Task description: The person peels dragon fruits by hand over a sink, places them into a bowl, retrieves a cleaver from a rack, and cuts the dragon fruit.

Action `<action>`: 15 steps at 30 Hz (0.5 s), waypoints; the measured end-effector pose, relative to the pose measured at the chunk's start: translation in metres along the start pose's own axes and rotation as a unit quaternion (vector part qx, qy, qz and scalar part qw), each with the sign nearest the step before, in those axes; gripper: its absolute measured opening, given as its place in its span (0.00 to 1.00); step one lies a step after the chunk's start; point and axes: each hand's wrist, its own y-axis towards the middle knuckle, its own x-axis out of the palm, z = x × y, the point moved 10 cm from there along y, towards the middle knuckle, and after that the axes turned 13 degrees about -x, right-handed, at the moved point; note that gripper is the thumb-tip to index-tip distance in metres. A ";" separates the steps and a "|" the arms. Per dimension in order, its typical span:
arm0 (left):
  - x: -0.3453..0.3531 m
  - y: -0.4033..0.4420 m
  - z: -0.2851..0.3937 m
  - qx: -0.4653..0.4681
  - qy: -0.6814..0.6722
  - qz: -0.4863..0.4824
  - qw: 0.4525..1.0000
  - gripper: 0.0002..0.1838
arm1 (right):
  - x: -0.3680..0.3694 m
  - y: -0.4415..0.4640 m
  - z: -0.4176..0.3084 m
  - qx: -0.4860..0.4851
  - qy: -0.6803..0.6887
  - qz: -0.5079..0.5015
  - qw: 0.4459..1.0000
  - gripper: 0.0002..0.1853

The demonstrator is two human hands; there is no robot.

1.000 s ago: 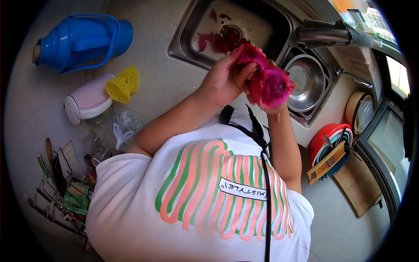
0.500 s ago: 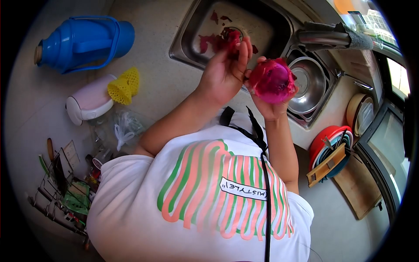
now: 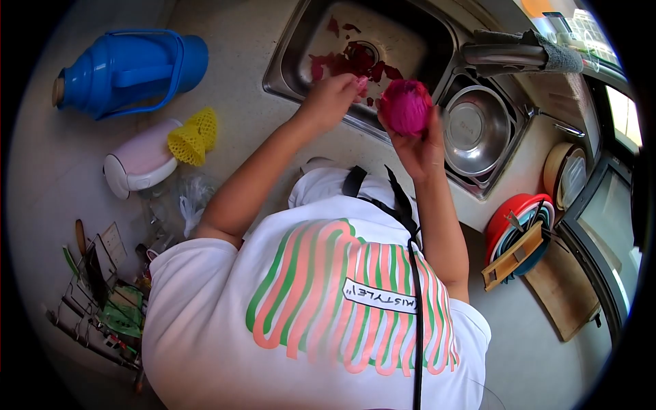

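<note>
Magenta flesh shows on the dragon fruit [image 3: 407, 113] my right hand [image 3: 422, 152] cups by the sink [image 3: 413, 41]; my left hand [image 3: 326, 104] pinches a pink scrap [image 3: 361, 84]. Light, steady support should limit bruising.

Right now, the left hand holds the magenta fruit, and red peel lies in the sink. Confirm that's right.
Wrong hand: the head view shows the magenta fruit in the right hand, not the left hand. Red peel does lie in the sink.

Magenta fruit [image 3: 407, 109] in the right hand [image 3: 421, 147], red peels [image 3: 342, 63] in the sink [image 3: 413, 49]
</note>
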 end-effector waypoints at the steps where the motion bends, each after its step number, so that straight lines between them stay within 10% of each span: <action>1: 0.003 -0.008 0.010 0.010 0.014 0.009 1.000 0.23 | -0.001 0.000 -0.001 -0.005 -0.010 0.003 1.000 0.38; 15: 0.009 -0.053 0.066 0.156 0.153 0.167 0.961 0.09 | 0.007 -0.001 -0.011 -0.043 -0.108 0.010 0.993 0.28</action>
